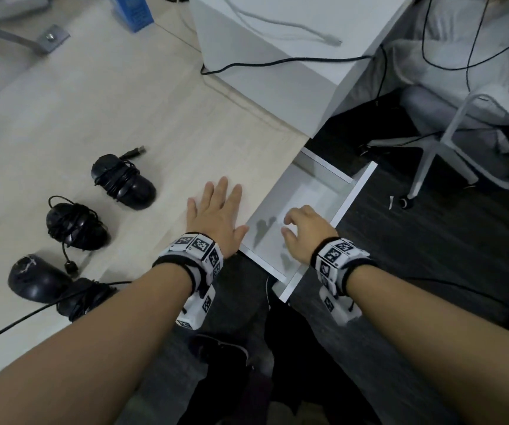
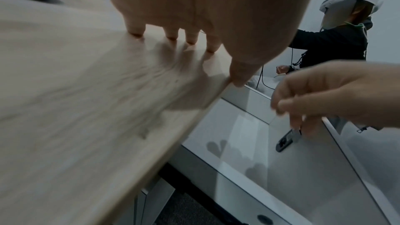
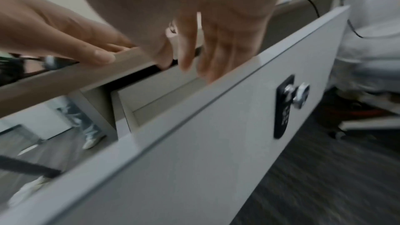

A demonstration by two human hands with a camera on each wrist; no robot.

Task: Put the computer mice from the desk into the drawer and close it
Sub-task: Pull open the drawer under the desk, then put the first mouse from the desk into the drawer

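Several black computer mice with cords wound round them lie on the light wooden desk (image 1: pixel 99 111) at the left: one (image 1: pixel 123 181) farthest, one (image 1: pixel 77 223) in the middle, one (image 1: pixel 37 279) nearest, and another (image 1: pixel 84 297) partly behind my left forearm. The white drawer (image 1: pixel 358 188) stands pulled out at the desk's right edge, with nothing in it. My left hand (image 1: pixel 216 207) lies flat on the desk by that edge, fingers straight (image 2: pixel 171 34). My right hand (image 1: pixel 305 231) hovers over the drawer (image 3: pixel 216 143), fingers loosely bent and holding nothing.
A white box (image 1: pixel 277 41) with cables over it stands at the desk's far right. A white-legged chair (image 1: pixel 461 133) stands on the dark floor right of the drawer. A lock (image 3: pixel 290 103) sits on the drawer front. Another person (image 2: pixel 335 37) wearing a headset is beyond.
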